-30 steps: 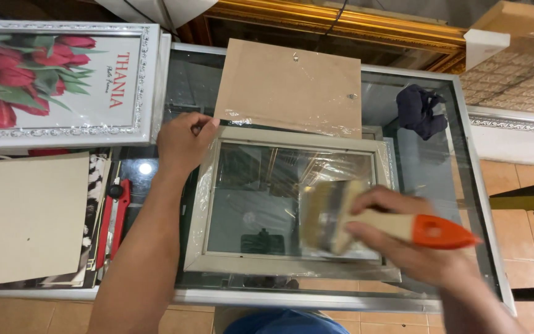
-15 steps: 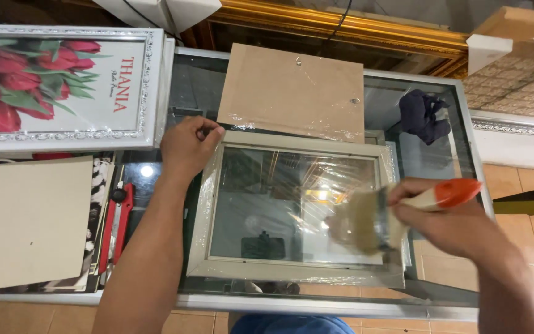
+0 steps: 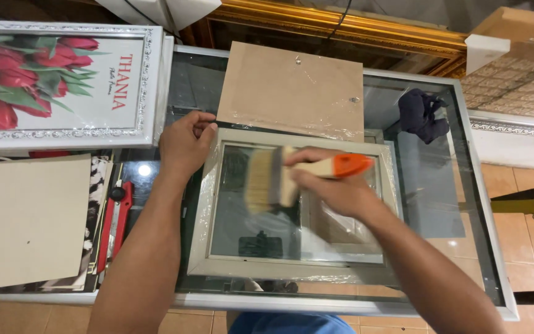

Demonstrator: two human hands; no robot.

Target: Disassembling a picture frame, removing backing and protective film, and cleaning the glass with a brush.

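Frame (image 3: 292, 210), pale grey and wrapped in clear film, lies flat on the glass-topped table (image 3: 440, 204) and serves as the landmark here: its long sides run left to right across the view, its glass pane facing up. Over the pane's upper middle the right hand (image 3: 332, 182) is closed around a wide paintbrush (image 3: 292, 176). The brush's long axis lies sideways, parallel to the frame's top rail, with the orange handle end toward the frame's right side and the pale bristles pointing toward its left side, resting on or just above the glass; contact cannot be told for sure. At the frame's upper left corner the left hand (image 3: 183, 145) is curled over the rail, fingers bent and pressing on it, so this hand is the nearer to that corner while the right is nearer the pane's middle. Beyond the frame's top rail a brown backing board (image 3: 292, 89) lies touching or overlapping it. Farther right of that board sits a dark cloth (image 3: 421, 114).
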